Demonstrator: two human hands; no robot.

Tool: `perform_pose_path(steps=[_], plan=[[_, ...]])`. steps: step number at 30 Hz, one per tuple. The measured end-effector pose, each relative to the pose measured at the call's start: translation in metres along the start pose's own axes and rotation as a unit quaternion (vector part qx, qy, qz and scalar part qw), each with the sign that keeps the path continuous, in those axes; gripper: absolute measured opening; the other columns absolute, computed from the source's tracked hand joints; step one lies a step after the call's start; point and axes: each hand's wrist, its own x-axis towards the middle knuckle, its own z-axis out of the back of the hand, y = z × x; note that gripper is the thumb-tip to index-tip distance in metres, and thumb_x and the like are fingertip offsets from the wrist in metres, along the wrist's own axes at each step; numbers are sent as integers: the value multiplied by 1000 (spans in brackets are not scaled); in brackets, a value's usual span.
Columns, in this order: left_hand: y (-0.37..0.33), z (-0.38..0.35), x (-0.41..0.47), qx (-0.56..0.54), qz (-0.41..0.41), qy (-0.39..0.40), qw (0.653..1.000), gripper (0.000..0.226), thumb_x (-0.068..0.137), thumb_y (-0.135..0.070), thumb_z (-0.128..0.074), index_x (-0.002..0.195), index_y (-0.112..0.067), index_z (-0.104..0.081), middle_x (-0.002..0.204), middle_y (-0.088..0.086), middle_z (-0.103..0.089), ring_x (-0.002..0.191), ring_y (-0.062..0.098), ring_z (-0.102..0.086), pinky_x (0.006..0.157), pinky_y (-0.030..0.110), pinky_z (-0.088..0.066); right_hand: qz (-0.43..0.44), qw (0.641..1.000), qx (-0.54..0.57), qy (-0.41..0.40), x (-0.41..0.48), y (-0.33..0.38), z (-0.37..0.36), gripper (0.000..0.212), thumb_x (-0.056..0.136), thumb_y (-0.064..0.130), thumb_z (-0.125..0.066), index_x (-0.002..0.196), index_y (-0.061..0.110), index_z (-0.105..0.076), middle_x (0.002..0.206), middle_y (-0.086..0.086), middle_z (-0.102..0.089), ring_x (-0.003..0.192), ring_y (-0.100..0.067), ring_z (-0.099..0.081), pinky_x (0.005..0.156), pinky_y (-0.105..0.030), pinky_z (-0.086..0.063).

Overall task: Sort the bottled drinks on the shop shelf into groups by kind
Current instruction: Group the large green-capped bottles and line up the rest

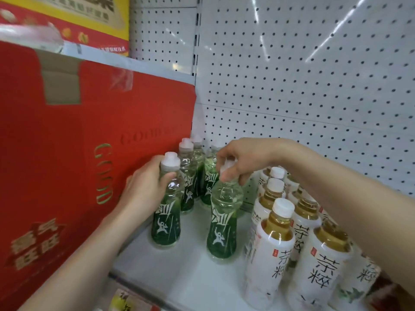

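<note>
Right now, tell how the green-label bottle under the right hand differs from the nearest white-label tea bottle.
The right green-label bottle: pale liquid, green lower sleeve, top pinched by the right hand. The white-label tea bottle: amber liquid, white sleeve, untouched. Both stand upright with white caps.

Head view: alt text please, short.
A person's left grip holds one clear plastic bottle with a green label by its neck, and the right grip pinches the cap of a second one, both upright on a white shelf. A red cardboard box stands left; white-labelled bottles of amber drink right.
</note>
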Motion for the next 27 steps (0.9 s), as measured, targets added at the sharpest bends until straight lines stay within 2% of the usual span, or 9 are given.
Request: perform_pose_path(steps=[3, 6, 8, 11, 14, 18, 22, 24, 27], plan=[[3, -4, 5, -31, -11, 10, 999, 34, 95, -34, -56, 126, -22, -52, 108, -6, -66, 93, 18, -62, 75, 34, -44, -10, 998, 34, 50, 11, -6, 7, 31, 82, 38, -76, 105, 26, -59, 109, 6, -64, 80, -17, -75, 93, -34, -51], [2, -6, 8, -63, 1, 14, 998, 37, 91, -34, -60, 127, -27, -52, 111, -8, -67, 99, 17, -65, 83, 37, -51, -5, 986, 65, 156, 19, -11, 22, 37, 81, 35, -77, 112, 19, -65, 115, 0, -66, 94, -18, -72, 80, -25, -55], [2, -4, 9, -78, 6, 15, 997, 40, 89, -36, -61, 127, -32, -51, 111, -11, -67, 99, 15, -64, 84, 37, -51, -5, 977, 121, 174, 24, -16, 32, 43, 83, 41, -71, 118, 15, -66, 115, -4, -69, 100, -20, -70, 82, -26, -57], [2, -1, 10, -95, -8, 26, 995, 37, 88, -37, -62, 123, -35, -50, 110, -16, -64, 99, 11, -62, 84, 37, -51, -28, 992, 117, 50, 42, -35, 40, 40, 87, 47, -67, 112, 16, -66, 108, -2, -70, 97, -19, -71, 89, -34, -56], [1, 1, 12, -92, -15, 33, 995, 35, 91, -35, -60, 124, -31, -50, 110, -15, -64, 100, 12, -62, 83, 37, -51, -63, 990, -107, -74, 63, -50, 38, 43, 87, 46, -69, 120, 21, -61, 114, 2, -62, 102, -20, -61, 87, -33, -50], [2, -1, 13, -77, -27, 33, 996, 34, 92, -32, -59, 124, -28, -50, 111, -15, -61, 102, 15, -61, 81, 34, -47, -94, 975, -186, -81, 75, -48, 34, 62, 80, 34, -79, 134, 18, -52, 131, -7, -48, 107, -26, -56, 82, -31, -46], [4, -2, 13, -79, -28, 35, 996, 34, 92, -33, -58, 125, -28, -49, 114, -13, -62, 104, 15, -60, 81, 34, -46, -143, 959, -234, -71, 75, -52, 34, 74, 82, 50, -72, 142, 17, -44, 139, -10, -42, 119, -30, -51, 92, -37, -46], [4, -2, 13, -81, -29, 38, 996, 34, 93, -33, -58, 125, -28, -49, 114, -12, -62, 104, 16, -61, 82, 36, -47, -158, 965, -209, -33, 72, -58, 29, 72, 86, 50, -68, 145, 18, -41, 134, -8, -50, 107, -25, -62, 87, -34, -51], [4, -2, 13, -85, -26, 37, 995, 34, 93, -33, -58, 126, -28, -49, 116, -13, -62, 105, 15, -60, 83, 36, -46, -123, 988, -86, -44, 69, -63, 25, 43, 91, 34, -66, 130, 20, -51, 108, -1, -63, 69, -12, -71, 69, -27, -51]])
